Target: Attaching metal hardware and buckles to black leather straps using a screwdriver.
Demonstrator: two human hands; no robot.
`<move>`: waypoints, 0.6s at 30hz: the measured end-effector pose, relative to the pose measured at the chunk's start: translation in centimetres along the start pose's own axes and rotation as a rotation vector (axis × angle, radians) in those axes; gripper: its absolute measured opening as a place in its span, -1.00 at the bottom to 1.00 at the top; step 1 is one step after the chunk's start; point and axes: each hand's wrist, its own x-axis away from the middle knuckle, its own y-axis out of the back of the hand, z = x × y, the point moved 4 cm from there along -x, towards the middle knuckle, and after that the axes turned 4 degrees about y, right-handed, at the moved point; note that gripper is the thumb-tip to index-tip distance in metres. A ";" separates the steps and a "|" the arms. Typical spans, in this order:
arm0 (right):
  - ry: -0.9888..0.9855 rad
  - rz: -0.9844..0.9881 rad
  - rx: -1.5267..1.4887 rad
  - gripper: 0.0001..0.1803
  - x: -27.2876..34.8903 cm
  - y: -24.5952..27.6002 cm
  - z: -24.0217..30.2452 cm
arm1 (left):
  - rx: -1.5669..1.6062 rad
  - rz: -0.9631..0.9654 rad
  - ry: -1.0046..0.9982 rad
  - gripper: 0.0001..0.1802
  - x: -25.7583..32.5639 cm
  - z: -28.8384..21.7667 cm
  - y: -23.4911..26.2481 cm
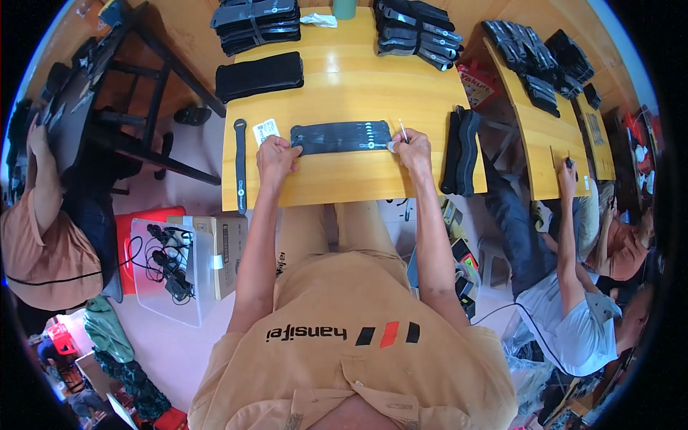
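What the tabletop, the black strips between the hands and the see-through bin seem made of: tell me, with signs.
Tabletop: wood or wood-look laminate, glossy; yellow, faintly streaked, with a bright reflection.
Black strips: probably fabric strapping, mostly dull; thin, flat, rounded ends; exact fibre unclear.
Bin: likely plastic, smooth; cloudy, translucent walls.

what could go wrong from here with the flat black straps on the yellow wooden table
The slim black strap with a looped end reaches the front edge of the yellow wooden table, so the left hand could brush it off. The thin white stick in the right hand sits beside the flat black strap bundle and might snag it.
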 end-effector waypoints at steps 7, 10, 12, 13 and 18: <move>-0.008 -0.018 0.028 -0.91 0.2 0.3 0.5 | 0.003 0.003 -0.073 -0.67 0.0 -0.5 0.1; -0.043 0.104 -0.133 -0.94 0.1 0.7 0.3 | -0.076 0.017 -0.072 -0.68 -0.2 -0.1 0.9; -0.097 0.206 -0.354 -0.94 0.1 1.1 0.5 | -0.123 0.019 -0.057 -0.66 0.0 -0.1 1.6; -0.094 0.203 -0.354 -0.94 -0.2 1.4 0.0 | -0.135 -0.057 -0.143 -0.76 0.4 -0.8 1.9; 0.254 -0.189 0.302 -0.84 0.3 2.2 4.1 | -0.381 -0.255 -0.518 -0.63 2.0 -3.8 0.6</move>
